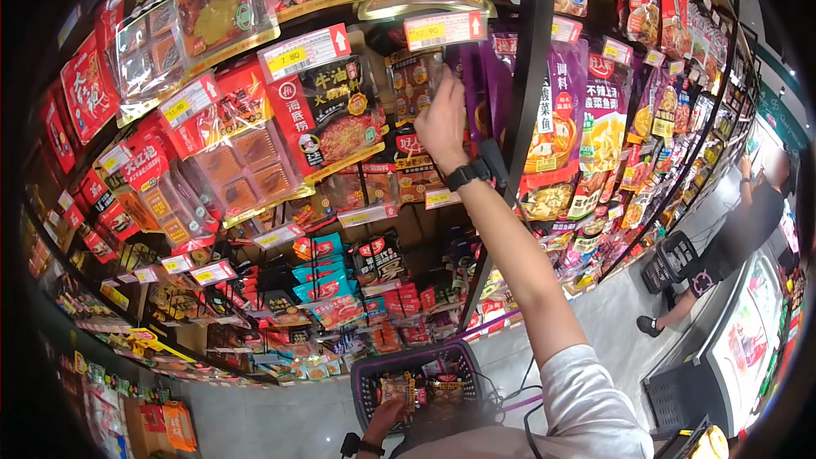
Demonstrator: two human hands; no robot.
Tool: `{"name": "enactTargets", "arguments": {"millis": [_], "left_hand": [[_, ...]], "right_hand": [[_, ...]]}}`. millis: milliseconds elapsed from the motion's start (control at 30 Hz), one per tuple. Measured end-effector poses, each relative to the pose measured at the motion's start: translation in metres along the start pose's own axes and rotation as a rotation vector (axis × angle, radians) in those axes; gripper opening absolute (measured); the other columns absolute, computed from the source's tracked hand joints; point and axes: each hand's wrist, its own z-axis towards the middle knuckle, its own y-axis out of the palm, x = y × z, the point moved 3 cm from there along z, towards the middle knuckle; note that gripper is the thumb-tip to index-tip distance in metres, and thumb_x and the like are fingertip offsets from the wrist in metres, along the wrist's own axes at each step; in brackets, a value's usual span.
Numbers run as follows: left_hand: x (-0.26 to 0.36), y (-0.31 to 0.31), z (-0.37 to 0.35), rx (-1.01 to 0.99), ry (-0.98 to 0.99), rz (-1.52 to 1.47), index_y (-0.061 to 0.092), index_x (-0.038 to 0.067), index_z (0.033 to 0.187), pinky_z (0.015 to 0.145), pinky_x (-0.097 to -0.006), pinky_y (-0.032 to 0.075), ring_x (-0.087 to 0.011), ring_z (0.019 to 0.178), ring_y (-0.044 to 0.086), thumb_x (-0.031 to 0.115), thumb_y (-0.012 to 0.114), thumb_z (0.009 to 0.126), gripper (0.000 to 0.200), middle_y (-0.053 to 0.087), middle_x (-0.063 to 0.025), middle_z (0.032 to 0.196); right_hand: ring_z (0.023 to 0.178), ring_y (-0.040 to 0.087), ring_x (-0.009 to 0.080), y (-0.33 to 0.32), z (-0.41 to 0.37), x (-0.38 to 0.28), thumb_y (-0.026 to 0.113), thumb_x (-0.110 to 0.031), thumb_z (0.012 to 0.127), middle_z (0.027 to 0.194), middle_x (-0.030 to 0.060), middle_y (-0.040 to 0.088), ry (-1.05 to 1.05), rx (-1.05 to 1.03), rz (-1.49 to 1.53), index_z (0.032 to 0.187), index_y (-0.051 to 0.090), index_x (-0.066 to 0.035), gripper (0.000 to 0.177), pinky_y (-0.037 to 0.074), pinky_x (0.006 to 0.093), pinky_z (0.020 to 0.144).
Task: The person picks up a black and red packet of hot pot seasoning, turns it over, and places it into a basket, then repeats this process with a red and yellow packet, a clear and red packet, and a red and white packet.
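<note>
My right hand (442, 119) reaches up to a hanging brown food packet (411, 85) below a price tag. Its fingers are closed at the packet's right edge. Purple packets (478, 89) hang just right of that hand. Low in the view, my left hand (388, 418) is over a dark shopping basket (359, 399). Its fingers are bent at the edge of a brown packet (397, 389) in the basket. More dark packets (444, 389) lie beside that one. My head and shirt hide part of the basket.
Packed shelves of hanging seasoning packets (336, 115) curve across the view, with a black upright post (529, 59) right of my hand. A person (748, 217) stands in the aisle at right, near a black basket (671, 259) and a display case (722, 348).
</note>
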Motion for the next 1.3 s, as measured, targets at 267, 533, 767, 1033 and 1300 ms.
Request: {"name": "enactTargets", "arguments": {"millis": [267, 533, 767, 1033, 1300], "left_hand": [[-0.012, 0.007, 0.022, -0.093, -0.003, 0.001, 0.064, 0.001, 0.107, 0.071, -0.0287, 0.053, -0.0157, 0.081, 0.066, 0.027, 0.056, 0.095, 0.030, 0.068, -0.0073, 0.091], [0.004, 0.003, 0.011, -0.052, 0.109, -0.079, 0.063, 0.001, 0.109, 0.063, -0.0247, 0.051, -0.0127, 0.078, 0.065, 0.025, 0.052, 0.097, 0.029, 0.068, -0.0059, 0.092], [0.019, -0.006, -0.023, -0.059, 0.069, -0.179, 0.061, 0.001, 0.114, 0.075, -0.0312, 0.054, -0.0184, 0.090, 0.065, 0.025, 0.053, 0.097, 0.031, 0.067, -0.0091, 0.100], [0.024, -0.022, -0.048, -0.095, 0.247, -0.212, 0.063, 0.002, 0.108, 0.071, -0.0258, 0.052, -0.0131, 0.084, 0.063, 0.027, 0.052, 0.096, 0.029, 0.066, -0.0048, 0.096], [0.021, -0.023, -0.038, -0.114, 0.188, -0.211, 0.062, 0.003, 0.104, 0.068, -0.0239, 0.050, -0.0106, 0.080, 0.062, 0.021, 0.052, 0.097, 0.022, 0.065, -0.0037, 0.087]], "right_hand": [[0.092, 0.061, 0.0234, 0.028, -0.018, -0.025, 0.065, -0.014, 0.084, 0.103, 0.0150, 0.061, 0.112, -0.268, 0.685, 0.115, 0.052, 0.003, 0.037, 0.049, 0.0332, 0.083], [0.089, 0.057, 0.0112, 0.044, -0.029, -0.061, 0.076, -0.022, 0.079, 0.101, 0.0064, 0.062, 0.584, -0.716, 0.948, 0.113, 0.057, 0.000, 0.044, 0.046, 0.0260, 0.080], [0.094, 0.058, 0.0118, 0.040, -0.046, -0.087, 0.070, -0.014, 0.084, 0.106, 0.0035, 0.064, 0.591, -0.675, 1.019, 0.113, 0.058, -0.001, 0.034, 0.046, 0.0285, 0.083], [0.088, 0.059, 0.0087, -0.044, -0.057, -0.115, 0.064, -0.016, 0.090, 0.102, 0.0031, 0.065, 0.746, -0.536, 1.214, 0.112, 0.058, -0.001, 0.027, 0.047, 0.0257, 0.079], [0.088, 0.058, 0.0055, -0.078, -0.092, -0.132, 0.062, -0.017, 0.091, 0.102, -0.0007, 0.064, 0.577, -0.601, 1.122, 0.118, 0.058, -0.003, 0.030, 0.046, 0.0218, 0.076]]}}
